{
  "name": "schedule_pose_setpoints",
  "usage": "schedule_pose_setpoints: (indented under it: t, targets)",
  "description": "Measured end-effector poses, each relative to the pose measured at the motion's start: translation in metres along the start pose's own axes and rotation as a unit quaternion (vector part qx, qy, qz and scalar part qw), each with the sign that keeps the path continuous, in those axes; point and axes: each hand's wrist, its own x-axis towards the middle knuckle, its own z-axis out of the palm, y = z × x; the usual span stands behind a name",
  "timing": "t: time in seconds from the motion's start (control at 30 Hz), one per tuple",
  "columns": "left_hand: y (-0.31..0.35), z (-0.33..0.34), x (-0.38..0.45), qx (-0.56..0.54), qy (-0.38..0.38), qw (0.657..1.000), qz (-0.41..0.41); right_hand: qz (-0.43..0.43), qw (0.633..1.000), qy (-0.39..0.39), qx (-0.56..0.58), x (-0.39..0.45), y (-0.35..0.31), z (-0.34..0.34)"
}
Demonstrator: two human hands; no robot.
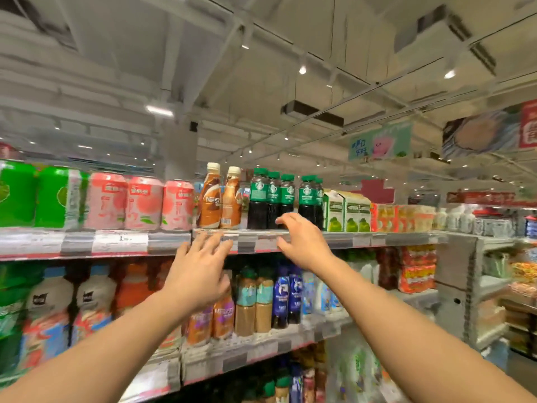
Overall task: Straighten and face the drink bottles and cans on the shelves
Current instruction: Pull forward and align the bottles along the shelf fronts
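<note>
Both hands, left (200, 269) and right (302, 242), reach empty with fingers spread toward the top shelf (334, 239), where the coffee bottles (220, 199) stand unevenly turned, so facing remains.

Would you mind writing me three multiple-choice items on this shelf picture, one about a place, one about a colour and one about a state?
1. Where do the brown coffee bottles stand on the top shelf?
A. Between the pink cans and the green-capped dark bottles
B. Right of the green cartons
C. Left of the green cans

2. What colour are the caps of the dark bottles?
A. Red
B. Green
C. White

3. How is the right hand?
A. Gripping a bottle
B. Fingers spread, holding nothing
C. Out of view

Answers: 1 A, pink cans lie to their left and dark bottles to their right. 2 B, every cap shows green. 3 B, its fingers are spread before the shelf edge, as are those of the left hand.
</note>
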Motion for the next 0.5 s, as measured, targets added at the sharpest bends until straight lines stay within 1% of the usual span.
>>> schedule_pose_setpoints:
  t: [0.1, 0.17, 0.2, 0.23, 0.27, 0.3, 0.4, 0.43, 0.5]
  targets:
    - [0.011, 0.027, 0.01, 0.038, 0.02, 0.999, -0.026, 0.034, 0.994, 0.104, 0.014, 0.052, 0.052, -0.015]
    - [0.012, 0.044, 0.011, 0.063, 0.059, 0.996, -0.01, 0.097, 0.977, 0.184, 0.047, 0.082, 0.083, -0.025]
    - [0.011, 0.05, 0.012, 0.072, 0.071, 0.995, -0.003, 0.14, 0.968, 0.201, 0.056, 0.094, 0.097, -0.03]
    - [0.01, 0.055, 0.012, 0.082, 0.083, 0.993, -0.001, 0.185, 0.962, 0.193, 0.054, 0.103, 0.11, -0.031]
    - [0.009, 0.058, 0.013, 0.089, 0.091, 0.992, -0.002, 0.217, 0.961, 0.166, 0.045, 0.109, 0.121, -0.028]
    - [0.008, 0.06, 0.013, 0.098, 0.096, 0.991, -0.003, 0.231, 0.964, 0.129, 0.033, 0.11, 0.129, -0.023]
    - [0.009, 0.064, 0.013, 0.119, 0.093, 0.989, -0.005, 0.199, 0.98, 0.033, -0.003, 0.102, 0.145, 0.012]
    - [0.01, 0.064, 0.012, 0.122, 0.091, 0.988, -0.005, 0.193, 0.981, 0.02, -0.011, 0.098, 0.147, 0.023]
    - [0.01, 0.065, 0.012, 0.128, 0.094, 0.987, -0.005, 0.193, 0.981, 0.026, -0.018, 0.095, 0.149, 0.039]
